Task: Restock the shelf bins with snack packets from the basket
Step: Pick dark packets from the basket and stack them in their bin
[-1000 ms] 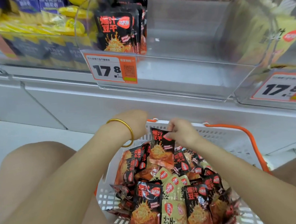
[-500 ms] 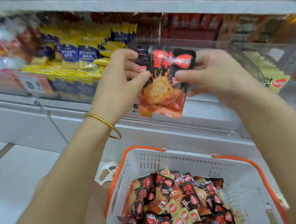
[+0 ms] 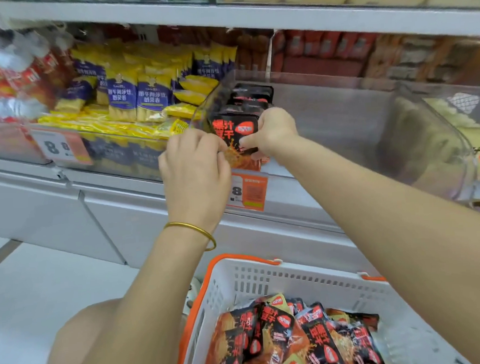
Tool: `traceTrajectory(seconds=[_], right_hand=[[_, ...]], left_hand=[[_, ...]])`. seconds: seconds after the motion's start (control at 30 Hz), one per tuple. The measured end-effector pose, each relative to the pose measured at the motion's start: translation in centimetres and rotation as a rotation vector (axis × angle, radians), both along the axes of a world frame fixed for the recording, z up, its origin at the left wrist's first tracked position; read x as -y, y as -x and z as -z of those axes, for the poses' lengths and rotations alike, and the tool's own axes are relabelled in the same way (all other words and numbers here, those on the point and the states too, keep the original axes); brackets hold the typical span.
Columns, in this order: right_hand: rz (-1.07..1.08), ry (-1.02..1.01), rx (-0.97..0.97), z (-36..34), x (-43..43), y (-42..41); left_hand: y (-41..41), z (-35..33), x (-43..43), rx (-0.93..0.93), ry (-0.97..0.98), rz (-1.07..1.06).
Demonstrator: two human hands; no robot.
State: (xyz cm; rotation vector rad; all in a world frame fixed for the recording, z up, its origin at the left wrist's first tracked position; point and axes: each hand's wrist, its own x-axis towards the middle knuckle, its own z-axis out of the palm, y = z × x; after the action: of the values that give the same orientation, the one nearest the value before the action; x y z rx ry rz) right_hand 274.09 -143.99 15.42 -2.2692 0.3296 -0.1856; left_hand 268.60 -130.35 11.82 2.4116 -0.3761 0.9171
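now, nearest, the white slotted plastic basket with an orange rim [image 3: 270, 275] sits low in view. a heap of black-and-orange snack packets [image 3: 279, 334] still lies in it, so plenty of restocking remains. above it both forearms reach up, with a thin gold bangle [image 3: 192, 230] on the left wrist. half a second ago the two hands held one packet in the air, short of the shelf; since then they have carried it forward and down. the left hand [image 3: 195, 162] pinches the lower left edge of the black-and-orange foil packet [image 3: 234, 138]. the right hand [image 3: 273, 130] has its thumb in front of the right edge and its fingers behind, so each grip is clamped on it. the packet stands upright at the front of the clear plastic shelf bin [image 3: 341, 113], just before the row of matching packets [image 3: 251, 95]. whether it is fully seated i cannot tell. letting go looks like the next call. further left, yellow-and-blue packets [image 3: 138, 95] fill the neighbouring bin.
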Motion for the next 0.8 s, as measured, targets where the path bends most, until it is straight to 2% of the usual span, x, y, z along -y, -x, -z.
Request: traceTrajectory(seconds=[0.43,0.5,0.6,0.67,0.7,0.73,0.8], right_hand=[[0.048,-0.018,-0.110,0.2,0.0,0.3],[0.034,-0.039,-0.068,-0.5,0.4,1.1],[-0.002,0.015,0.151,-2.4,1.3,5.8],[-0.071,-0.075,0.278,-3.0,1.7,10.8],[-0.123,-0.148,0.278,-2.4,2.0,13.1],[-0.173,-0.205,0.219,-1.0,2.4,14.7],[-0.230,-0.223,-0.065,3.6,3.0,16.5]], left_hand=[[0.4,0.2,-0.4,0.023,0.015,0.052],[0.9,0.0,-0.6,0.056,0.021,0.046],[2.5,-0.8,-1.2,0.072,0.047,0.080],[4.1,-0.7,-1.4,-0.039,0.124,0.200],[5.2,-0.4,-1.4,-0.147,0.144,0.258],[6.3,0.2,-1.3,-0.282,0.126,0.288],[7.6,1.8,-1.0,-0.549,-0.079,0.301]])
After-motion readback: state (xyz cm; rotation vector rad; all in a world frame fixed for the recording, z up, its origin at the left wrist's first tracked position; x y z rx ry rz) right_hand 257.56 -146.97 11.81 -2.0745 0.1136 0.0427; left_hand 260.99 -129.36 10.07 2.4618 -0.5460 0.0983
